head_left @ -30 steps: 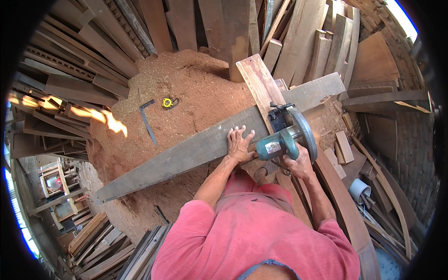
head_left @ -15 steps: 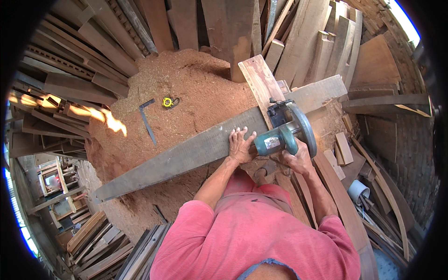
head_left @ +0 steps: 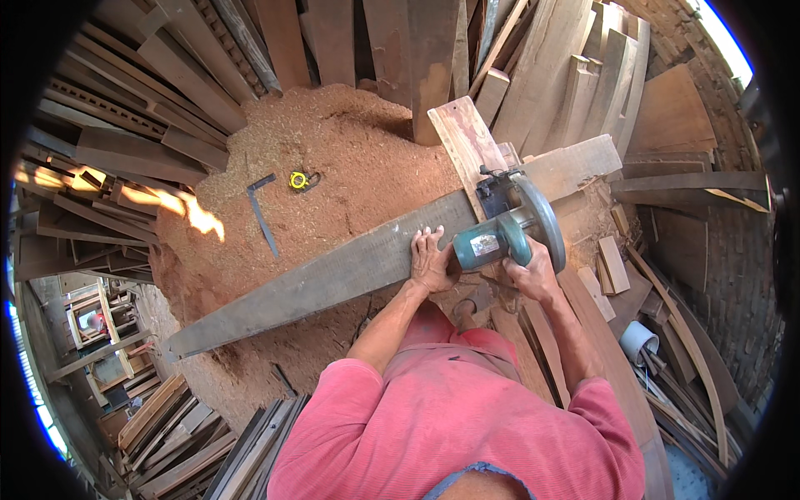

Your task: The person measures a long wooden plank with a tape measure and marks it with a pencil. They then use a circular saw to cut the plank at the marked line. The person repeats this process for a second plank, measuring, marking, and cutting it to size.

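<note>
A long grey-brown plank [head_left: 333,279] lies slantwise in front of me. My left hand [head_left: 431,265] rests on its near edge, fingers stretched out across the wood beside the saw's motor. My right hand [head_left: 535,272] is wrapped round the rear handle of a teal circular saw [head_left: 487,243]. The saw sits on the plank, its round guard toward the right; the blade is hidden under it. Against the saw's base lies a shorter light board [head_left: 458,137], crossing the plank and reaching away from me.
Beyond the plank rises a sawdust heap [head_left: 333,142] with a yellow tape measure [head_left: 299,180] and a dark try square [head_left: 263,215] on it. Upright boards [head_left: 325,42] lean behind. Offcuts [head_left: 612,265] and a white bucket [head_left: 639,342] lie at right; stacked timber [head_left: 258,450] is at lower left.
The circular saw and my right hand have shifted slightly away from me along the light board. My left hand stays at nearly the same place on the plank.
</note>
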